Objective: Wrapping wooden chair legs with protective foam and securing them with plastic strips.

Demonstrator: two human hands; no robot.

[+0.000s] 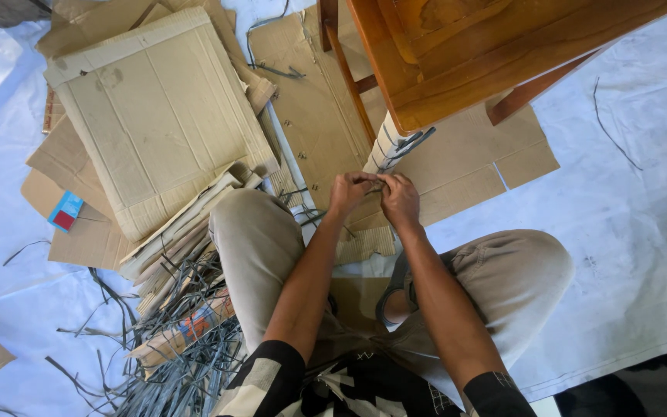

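Note:
I sit on the floor with both hands together at the foot of a wooden table leg (390, 145) wrapped in pale cardboard and bound with dark strapping bands. My left hand (351, 190) and my right hand (401, 198) pinch a thin dark strap (406, 144) that runs around the wrapped leg. The fingers of both hands are closed on the strap just below the wrapping. The wooden table (457, 54) stands above, at the top of the view.
Flat cardboard sheets (156, 108) lie stacked at the left, with folded strips beside my left knee. A tangle of cut dark straps (179, 355) covers the floor at lower left. A small blue and red box (66, 211) rests on cardboard. White plastic sheeting (627, 232) covers the floor.

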